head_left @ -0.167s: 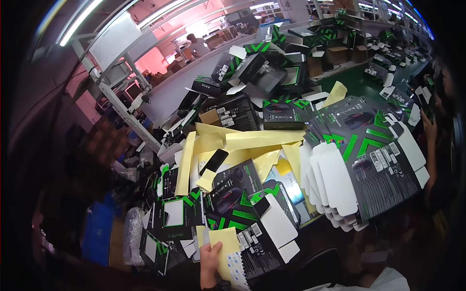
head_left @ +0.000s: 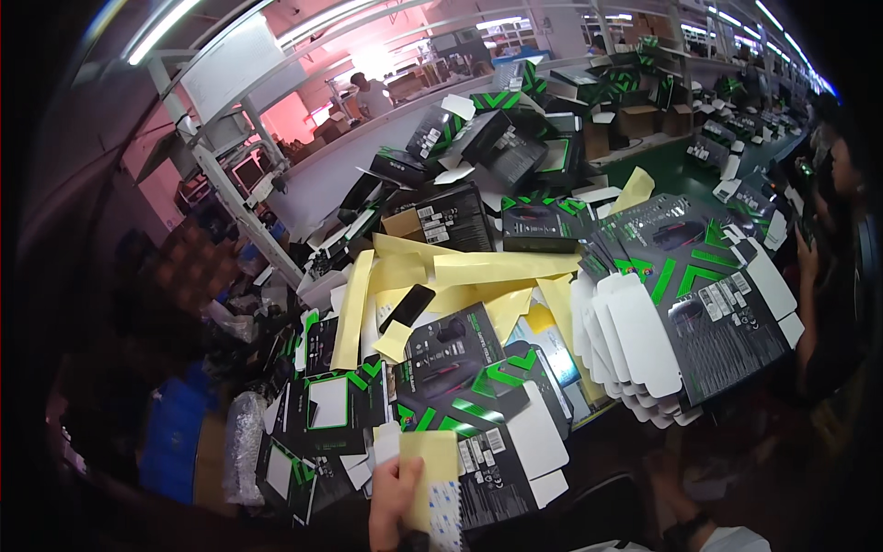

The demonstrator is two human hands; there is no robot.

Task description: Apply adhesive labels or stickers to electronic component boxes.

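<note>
My left hand [head_left: 394,492] is closed at the lower middle. Between its thumb and fingers is a yellow backing sheet [head_left: 430,451] with small blue-and-white stickers along its lower right part. That sheet hangs over the near end of a flattened black-and-green mouse box [head_left: 451,354], whose white flaps [head_left: 538,428] spread to the right. My right hand [head_left: 664,478] shows dimly low on the right, below a stack of flat mouse boxes [head_left: 676,221]; its fingers are too dark to make out.
Yellow backing strips [head_left: 501,268] and a black phone [head_left: 407,308] lie beyond the flattened box. Folded mouse boxes [head_left: 543,221] pile up behind. On the left are bubble wrap [head_left: 245,451] and a blue crate [head_left: 180,446]. Another person [head_left: 823,248] is at the far right.
My left hand has shifted slightly left, and the yellow sheet now hangs more upright. My right hand and wrist have come into view low on the right.
</note>
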